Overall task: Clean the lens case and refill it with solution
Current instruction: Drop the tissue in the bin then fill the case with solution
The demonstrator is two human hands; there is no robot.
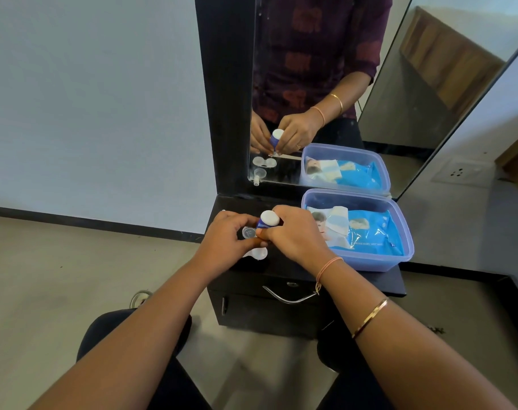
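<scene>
The lens case [259, 253] lies open on the bench [281, 270] near its front-left edge, a clear round lid [248, 232] just behind it; above both, the solution bottle [268, 219] is tilted, white end uppermost; the right hand [296, 235] grips it, fingers curled round its blue body; the left hand [222, 238] meets the bottle's lower end with fingers curled, though what they pinch I cannot tell; on the bench's right side a plastic box [408, 241] holding a blue wipes pack [373, 232] stands against the mirror [311, 69] at the back edge.
</scene>
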